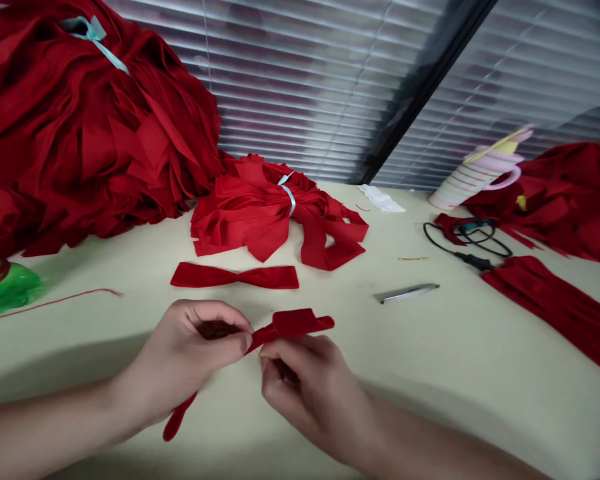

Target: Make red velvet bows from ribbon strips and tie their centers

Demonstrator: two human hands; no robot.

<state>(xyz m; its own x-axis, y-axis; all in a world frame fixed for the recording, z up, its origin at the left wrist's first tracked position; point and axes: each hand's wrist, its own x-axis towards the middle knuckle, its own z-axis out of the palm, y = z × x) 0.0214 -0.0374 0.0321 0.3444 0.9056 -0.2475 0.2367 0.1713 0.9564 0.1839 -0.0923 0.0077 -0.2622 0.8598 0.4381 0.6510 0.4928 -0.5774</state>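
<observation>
My left hand (185, 353) and my right hand (305, 393) both pinch a narrow red fabric strip (293, 324) above the cream table (420, 353). Its upper end folds over to the right of my fingers, and a tail (179, 417) hangs down below my left wrist. My fingers hide the pinched middle. Just beyond my hands lies a red bow-shaped piece (234, 276), cinched at its centre. Behind that rests a bundle of red strips (280, 213) tied with a pale blue ribbon.
A large heap of red fabric (80, 127) rises at the left, beside a green plastic bottle (5, 287). To the right lie a silver metal tool (405, 293), black cord (467, 240), pleated red fabric (550, 307), and a stack of pale pink cones (480, 173).
</observation>
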